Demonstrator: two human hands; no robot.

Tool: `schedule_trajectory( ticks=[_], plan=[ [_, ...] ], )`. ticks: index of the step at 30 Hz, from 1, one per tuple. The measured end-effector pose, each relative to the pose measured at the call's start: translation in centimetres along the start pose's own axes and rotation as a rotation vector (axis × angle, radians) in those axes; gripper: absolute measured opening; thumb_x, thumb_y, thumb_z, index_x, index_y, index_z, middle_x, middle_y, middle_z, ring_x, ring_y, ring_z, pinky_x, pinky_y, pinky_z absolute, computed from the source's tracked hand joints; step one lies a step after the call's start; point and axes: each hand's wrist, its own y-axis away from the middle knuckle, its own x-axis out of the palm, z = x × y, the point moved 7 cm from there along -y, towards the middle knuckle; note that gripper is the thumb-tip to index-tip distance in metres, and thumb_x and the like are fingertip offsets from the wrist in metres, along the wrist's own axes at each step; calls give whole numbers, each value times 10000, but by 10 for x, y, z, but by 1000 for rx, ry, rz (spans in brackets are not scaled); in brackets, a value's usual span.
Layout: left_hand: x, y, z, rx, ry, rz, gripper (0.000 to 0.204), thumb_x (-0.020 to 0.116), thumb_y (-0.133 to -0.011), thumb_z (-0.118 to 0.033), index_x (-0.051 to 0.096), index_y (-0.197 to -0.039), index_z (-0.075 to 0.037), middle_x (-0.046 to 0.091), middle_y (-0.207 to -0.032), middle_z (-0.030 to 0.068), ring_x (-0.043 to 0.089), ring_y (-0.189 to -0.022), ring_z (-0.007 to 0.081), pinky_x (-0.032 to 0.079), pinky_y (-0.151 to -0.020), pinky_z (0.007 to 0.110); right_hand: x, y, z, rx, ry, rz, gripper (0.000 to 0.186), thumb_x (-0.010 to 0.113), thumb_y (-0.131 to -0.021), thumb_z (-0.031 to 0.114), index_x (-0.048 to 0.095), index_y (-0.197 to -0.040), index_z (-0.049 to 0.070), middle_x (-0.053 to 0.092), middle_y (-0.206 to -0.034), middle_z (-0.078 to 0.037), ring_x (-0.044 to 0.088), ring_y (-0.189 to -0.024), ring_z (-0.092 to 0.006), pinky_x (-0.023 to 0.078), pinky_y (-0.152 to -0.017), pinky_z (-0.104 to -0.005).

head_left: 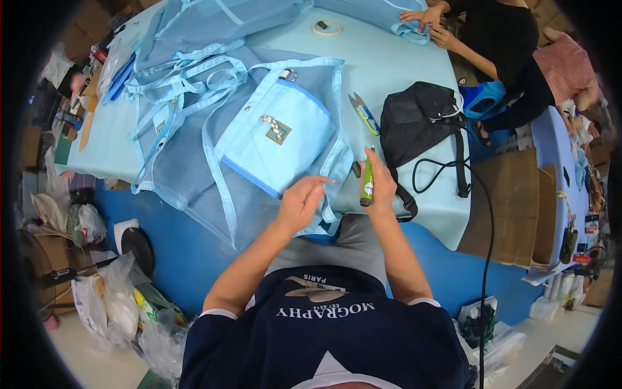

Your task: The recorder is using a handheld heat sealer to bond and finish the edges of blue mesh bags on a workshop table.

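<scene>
A cardboard box (513, 217) stands at right, clear plastic bags (122, 305) at lower left

Bare forearms (249, 266) reaching forward, left grip (302, 203) loosely curled, right grip (382, 185) closed, fingers wrapped.

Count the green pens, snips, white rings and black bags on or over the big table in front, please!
Green pen, in the right hand: 1
Snips: 1
White ring: 1
Black bag: 1
Total: 4
</scene>
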Motion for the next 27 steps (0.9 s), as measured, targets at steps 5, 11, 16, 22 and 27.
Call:
schedule_trajectory(
  ticks=[5, 11, 16, 22, 27],
  plan=[
    [4, -12, 9, -118, 48, -140, 123, 547, -884, -111, 567, -931, 0, 600, -737, 81, 542, -618, 112, 448, -578, 273, 4, 4, -8, 45, -37, 36, 362, 701, -748, 95, 545, -1072, 139, 639, -796, -89, 623, -722, -281, 495, -638, -358],
    [13, -36, 15, -345, -311, -124, 252, 631, -825, -205, 560, -969, -12, 583, -754, 109, 588, -659, 216, 467, -595, 320, 2, -3, 2, -36, -30, 284, 407, 709, -726, 131, 495, -1072, 135, 613, -745, -81, 603, -700, -291, 479, -590, -386],
    [14, -53, 10, 24, -432, -291, 299, 637, -810, -233, 568, -1001, -14, 584, -963, 149, 587, -825, 277, 479, -686, 358, -4, 0, 3, -133, -119, 325, 335, 686, -729, 100, 485, -997, 117, 593, -887, -127, 595, -716, -350, 486, -599, -416],
    [44, -78, 57, -403, 124, -76, 250, 617, -828, -182, 585, -983, 11, 639, -870, 135, 624, -701, 209, 494, -602, 321, -5, 7, -23, 95, -227, 132, 321, 716, -720, 48, 505, -959, 91, 578, -808, -96, 560, -672, -243, 465, -610, -322],
    [26, -66, 76, -700, 585, -133, 148, 561, -869, -115, 584, -944, 11, 639, -827, 115, 622, -670, 173, 494, -551, 265, -8, 16, -44, 249, -212, 99, 317, 728, -729, 77, 513, -960, 107, 582, -776, -102, 547, -611, -235, 461, -589, -309]
  ],
)
